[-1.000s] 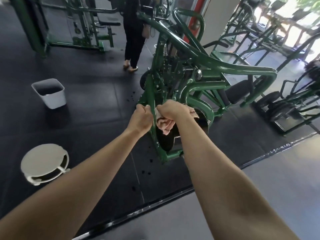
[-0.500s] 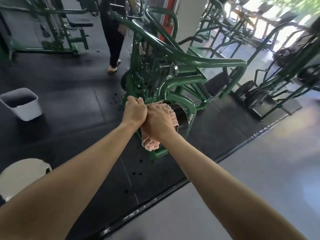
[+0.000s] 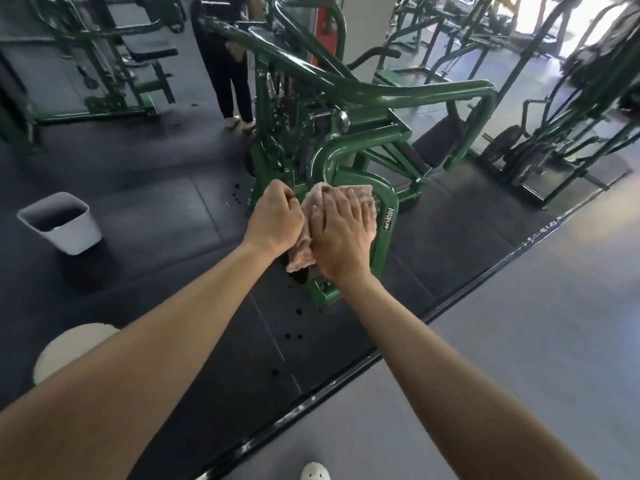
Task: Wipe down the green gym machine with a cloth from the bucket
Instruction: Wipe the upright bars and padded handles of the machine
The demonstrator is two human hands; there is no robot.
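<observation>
The green gym machine (image 3: 360,95) stands in front of me on the dark rubber floor. A pink cloth (image 3: 362,194) lies draped over its near curved bar. My right hand (image 3: 341,230) presses flat on the cloth with its fingers straight. My left hand (image 3: 275,216) is curled into a fist just to the left, gripping a thin green upright of the frame; part of the cloth hangs down between my two hands. The white bucket (image 3: 62,223) sits on the floor at the left, apart from both hands.
A white round stool (image 3: 65,351) stands at the lower left. A person in black (image 3: 225,71) stands behind the machine. More green machines (image 3: 104,74) fill the back, and weight plates (image 3: 519,150) sit at the right. Dark drip spots mark the floor.
My right hand has opened flat on the cloth and slid up onto the top of the curved bar. My left hand stays gripping the frame. The view shifted slightly.
</observation>
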